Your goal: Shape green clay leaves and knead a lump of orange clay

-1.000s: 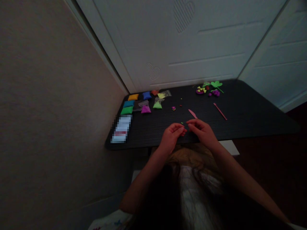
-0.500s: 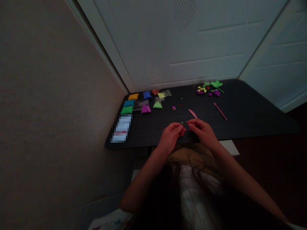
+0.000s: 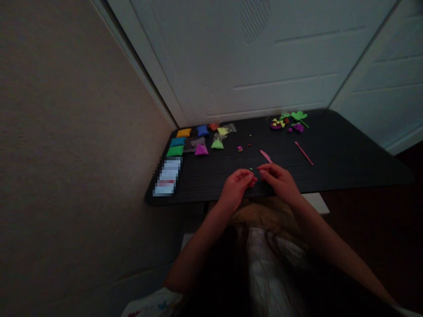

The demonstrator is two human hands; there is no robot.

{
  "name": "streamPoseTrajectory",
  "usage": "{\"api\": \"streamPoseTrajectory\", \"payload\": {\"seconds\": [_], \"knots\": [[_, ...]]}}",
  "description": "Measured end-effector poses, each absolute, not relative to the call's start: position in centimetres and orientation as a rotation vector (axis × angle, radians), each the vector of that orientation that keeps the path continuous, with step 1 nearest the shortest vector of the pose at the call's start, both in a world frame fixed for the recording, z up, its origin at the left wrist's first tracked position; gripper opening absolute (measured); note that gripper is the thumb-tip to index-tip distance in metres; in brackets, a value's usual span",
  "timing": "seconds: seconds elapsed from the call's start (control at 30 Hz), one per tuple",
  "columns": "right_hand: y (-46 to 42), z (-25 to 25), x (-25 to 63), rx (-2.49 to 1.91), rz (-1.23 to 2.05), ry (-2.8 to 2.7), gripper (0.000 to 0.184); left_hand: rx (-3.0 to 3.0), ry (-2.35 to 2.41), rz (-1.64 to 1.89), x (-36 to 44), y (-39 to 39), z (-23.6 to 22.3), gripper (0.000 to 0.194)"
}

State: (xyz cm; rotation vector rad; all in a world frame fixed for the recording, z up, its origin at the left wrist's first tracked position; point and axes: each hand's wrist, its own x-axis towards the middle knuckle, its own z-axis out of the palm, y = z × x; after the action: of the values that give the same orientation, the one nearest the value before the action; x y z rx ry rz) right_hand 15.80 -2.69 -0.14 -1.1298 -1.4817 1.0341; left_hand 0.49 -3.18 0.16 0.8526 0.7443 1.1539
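Note:
Over the front of the dark table my left hand (image 3: 237,188) is closed, thumb pressed to the fingers; whatever is in that pinch is too small to make out. Facing it, a small gap away, my right hand (image 3: 277,177) has its thumb and forefinger drawn close together, and I cannot see what is between them. A tiny green piece (image 3: 251,168) lies just beyond the fingertips. Past my right hand a pink plastic clay knife (image 3: 265,156) rests on the table, its near end hidden by the hand.
Clay packets, such as a magenta packet (image 3: 201,150), sit left on the table (image 3: 350,163). A phone (image 3: 168,176) lies at the left edge. Small clay bits (image 3: 239,149) are mid-table. A pink stick tool (image 3: 304,153) and purple clay balls (image 3: 298,127) are at right.
Both hands stay in nearly the same place. The left fingertips have shifted very slightly to the right; the things on the table have not moved visibly.

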Motion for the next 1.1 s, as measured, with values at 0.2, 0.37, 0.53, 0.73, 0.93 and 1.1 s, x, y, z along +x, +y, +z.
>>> {"api": "streamPoseTrajectory", "payload": {"seconds": [0.2,0.37,0.53,0.73,0.93,1.1], "knots": [[-2.76,0.04,15.77,-1.133,1.029,-1.483,0.021,0.875,0.754,1.154,0.48,-3.18,0.15,0.01],[-2.67,-0.11,15.82,-1.136,1.021,-1.492,0.021,0.897,0.761,1.154,0.52,-3.15,0.1,0.01],[-2.64,-0.24,15.85,-1.146,1.015,-1.493,0.021,0.938,0.774,1.148,0.51,-3.16,-0.1,0.009],[-2.57,-0.34,15.85,-1.155,0.977,-1.518,0.021,1.032,0.799,1.142,0.48,-3.15,-0.53,0.009],[-2.57,-0.37,15.88,-1.156,0.977,-1.523,0.022,1.087,0.816,1.137,0.62,-3.19,-0.56,0.009],[-2.69,-0.36,15.95,-1.158,0.986,-1.523,0.023,1.134,0.835,1.137,0.67,-3.28,-0.41,0.01]]}}
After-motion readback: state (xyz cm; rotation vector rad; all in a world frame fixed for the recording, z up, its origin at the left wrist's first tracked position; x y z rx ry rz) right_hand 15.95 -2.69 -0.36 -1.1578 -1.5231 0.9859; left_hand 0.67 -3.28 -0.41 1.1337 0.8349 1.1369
